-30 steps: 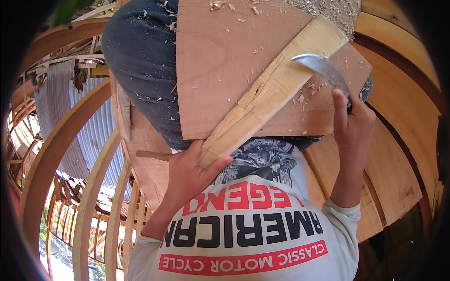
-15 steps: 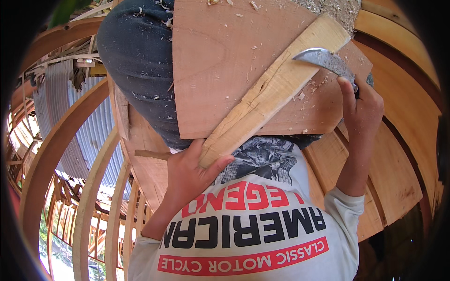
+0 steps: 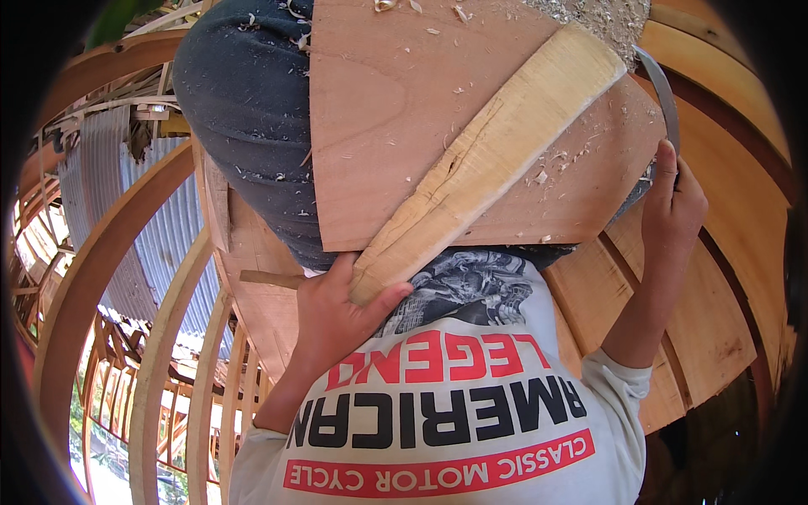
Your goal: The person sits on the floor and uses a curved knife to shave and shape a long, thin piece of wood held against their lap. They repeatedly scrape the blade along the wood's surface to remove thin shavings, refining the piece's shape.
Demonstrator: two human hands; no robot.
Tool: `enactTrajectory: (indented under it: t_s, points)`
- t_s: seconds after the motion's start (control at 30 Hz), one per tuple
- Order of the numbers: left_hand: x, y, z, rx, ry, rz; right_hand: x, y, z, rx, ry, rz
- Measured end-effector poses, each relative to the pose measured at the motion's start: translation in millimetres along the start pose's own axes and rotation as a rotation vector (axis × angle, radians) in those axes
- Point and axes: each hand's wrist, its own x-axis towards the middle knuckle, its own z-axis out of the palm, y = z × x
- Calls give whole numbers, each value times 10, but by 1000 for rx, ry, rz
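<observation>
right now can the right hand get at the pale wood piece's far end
Probably yes: the right hand, holding a curved knife beside the board, seems unobstructed; only loose shavings lie on the board between it and the pale wood piece.

Left hand (image 3: 335, 310) grips wood piece (image 3: 497, 156); right hand (image 3: 675, 204) holds curved knife (image 3: 665, 91).

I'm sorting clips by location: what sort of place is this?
Probably a woodworking or boatbuilding site, perhaps inside an unfinished hull: curved timber ribs stand at the left, bent planking lines the right, and wood shavings litter a flat board.
</observation>
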Motion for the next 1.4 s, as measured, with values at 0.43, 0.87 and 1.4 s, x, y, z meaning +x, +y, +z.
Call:
enactTrajectory:
  t_s: [0.43,0.87,1.4]
  points:
    - [40,-49,62,4,67,113,-85,-118,152,-93,17,-252]
    - [-33,-47,16,-23,13,-33,348,936,-277,201,57,154]
    - [-137,15,-61,-212,-130,-154,-846,-311,158,340,-293,-395]
